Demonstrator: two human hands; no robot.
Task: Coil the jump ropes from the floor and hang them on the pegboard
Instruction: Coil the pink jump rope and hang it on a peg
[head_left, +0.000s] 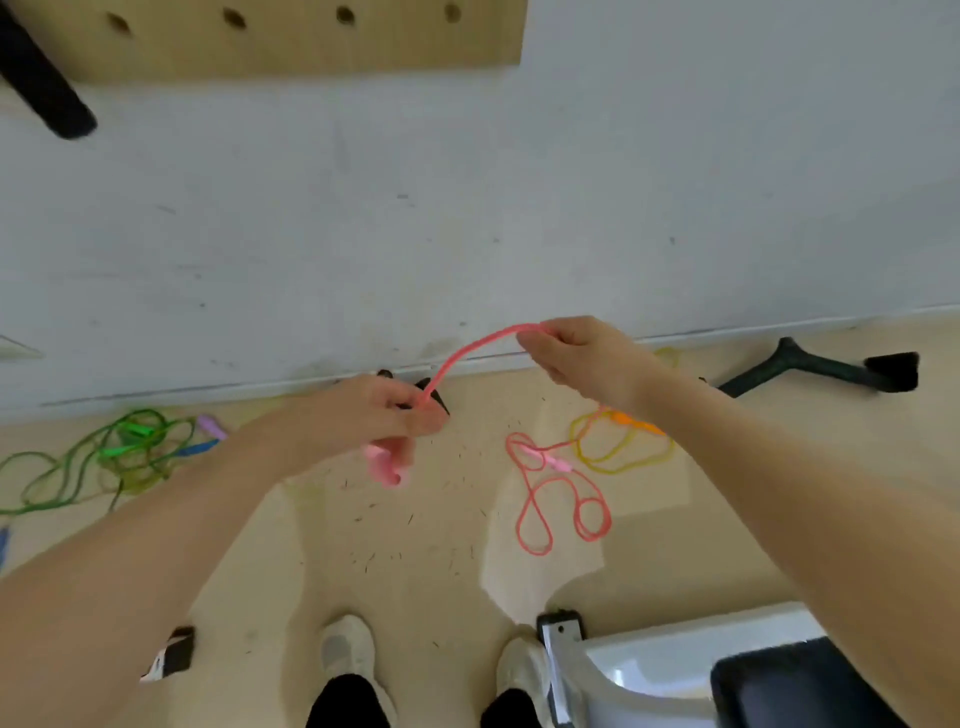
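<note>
My left hand (387, 410) grips a pink jump rope (470, 349) where the cord meets its pink handles, which hang just below my fingers. From there the cord arches up to my right hand (582, 353), which pinches it. The remaining pink cord lies in loose loops on the floor (558, 506) below my right wrist. A yellow rope with orange handles (621, 441) lies beside it. At the left, a green rope (111, 457) is tangled with a blue and purple one. The wooden pegboard (291, 39) hangs on the wall at the top.
A black handle (44, 83) hangs from the pegboard at top left. A dark chair base (826, 366) lies at the wall on the right. A white and black seat (727, 670) stands at bottom right, beside my shoes. Small debris speckles the beige floor.
</note>
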